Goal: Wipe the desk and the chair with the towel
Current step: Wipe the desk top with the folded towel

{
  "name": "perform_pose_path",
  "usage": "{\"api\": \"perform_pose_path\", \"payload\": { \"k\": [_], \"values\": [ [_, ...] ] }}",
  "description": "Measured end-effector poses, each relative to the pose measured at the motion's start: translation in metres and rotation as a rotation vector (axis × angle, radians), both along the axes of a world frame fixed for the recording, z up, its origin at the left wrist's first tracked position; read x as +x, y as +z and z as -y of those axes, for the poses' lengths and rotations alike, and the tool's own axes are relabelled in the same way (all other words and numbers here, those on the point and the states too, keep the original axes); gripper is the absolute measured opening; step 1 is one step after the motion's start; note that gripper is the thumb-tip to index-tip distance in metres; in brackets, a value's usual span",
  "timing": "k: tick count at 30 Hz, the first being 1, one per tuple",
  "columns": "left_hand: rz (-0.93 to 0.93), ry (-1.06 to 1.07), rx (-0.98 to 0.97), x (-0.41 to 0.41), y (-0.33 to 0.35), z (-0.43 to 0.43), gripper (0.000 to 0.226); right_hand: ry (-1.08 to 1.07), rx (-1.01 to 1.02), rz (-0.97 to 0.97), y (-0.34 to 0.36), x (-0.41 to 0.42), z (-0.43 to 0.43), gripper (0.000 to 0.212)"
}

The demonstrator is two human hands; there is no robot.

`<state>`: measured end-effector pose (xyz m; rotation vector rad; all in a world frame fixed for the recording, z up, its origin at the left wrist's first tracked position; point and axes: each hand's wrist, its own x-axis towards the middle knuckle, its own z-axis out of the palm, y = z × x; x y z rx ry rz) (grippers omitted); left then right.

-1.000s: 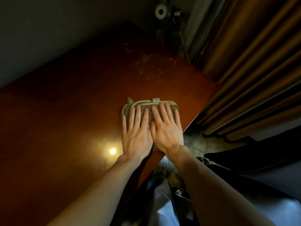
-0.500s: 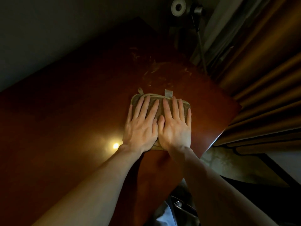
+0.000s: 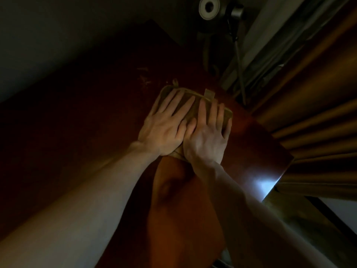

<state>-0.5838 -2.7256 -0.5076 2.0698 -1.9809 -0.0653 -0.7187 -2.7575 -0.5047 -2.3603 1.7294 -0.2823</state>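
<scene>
Desk (image 3: 251,144) (glossy, reddish) beside brown curtains (image 3: 318,117).

I count two hands on my feed, one left hand (image 3: 164,130), one right hand (image 3: 206,141), one folded towel (image 3: 196,111), one desk (image 3: 96,122), one fan (image 3: 208,6), one curtain (image 3: 309,113), one glare spot (image 3: 262,185)

Olive-tan folded cloth towel (image 3: 193,109) with a little tag on its far edge, lying flat on the glossy reddish-brown wooden desk (image 3: 183,219), up near the far right corner. Desk top's got pale scuffs just beyond it.
</scene>
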Motion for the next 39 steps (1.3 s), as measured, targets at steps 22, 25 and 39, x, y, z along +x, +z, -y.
{"api": "perform_pose_path", "payload": {
  "k": [22,25,39],
  "values": [
    [-0.086,-0.041,0.022,0.061,0.000,0.144,0.063,-0.039,-0.006,-0.031,-0.001,0.061,0.141,0.057],
    [-0.077,-0.023,0.032,0.063,0.001,0.149,0.064,-0.024,-0.001,0.010,-0.002,0.064,0.147,0.055],
    [-0.050,0.033,0.115,0.055,0.005,0.130,0.060,-0.026,-0.012,0.010,-0.003,0.060,0.135,0.059]
  ]
}}
